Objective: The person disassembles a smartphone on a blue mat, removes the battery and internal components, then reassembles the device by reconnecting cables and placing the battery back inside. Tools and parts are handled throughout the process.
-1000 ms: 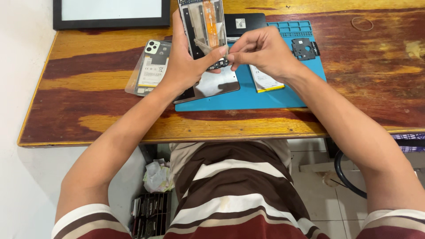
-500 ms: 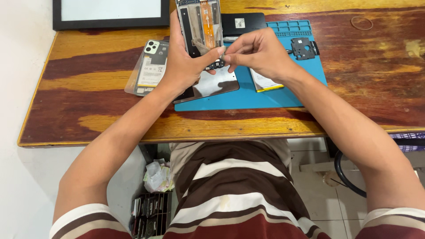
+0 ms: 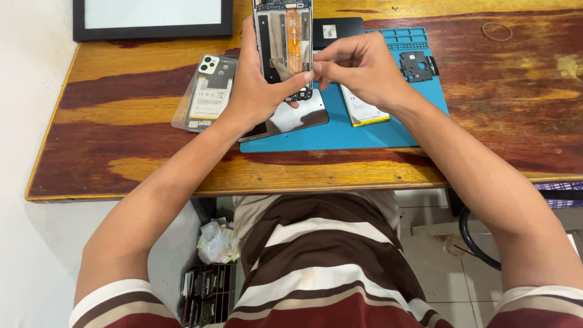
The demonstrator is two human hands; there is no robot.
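Observation:
My left hand (image 3: 258,91) holds an opened phone frame (image 3: 283,45) upright above the blue work mat (image 3: 340,130), its inner parts and an orange flex strip facing me. My right hand (image 3: 358,70) pinches at the frame's lower right edge with thumb and forefinger; a thin clear film seems to sit between the fingertips, though I cannot be sure. A detached shiny screen panel (image 3: 294,115) lies on the mat under the frame.
On the wooden table (image 3: 516,103) lie a phone back cover in a clear bag (image 3: 206,91), a battery (image 3: 361,112), a small black bracket (image 3: 416,65), a black device (image 3: 337,30), a rubber band (image 3: 497,30) and a dark framed board (image 3: 152,18). Boxes sit on the floor below.
The phone frame has risen slightly and tilted more towards me. My right hand's fingertips have shifted to the frame's lower right edge.

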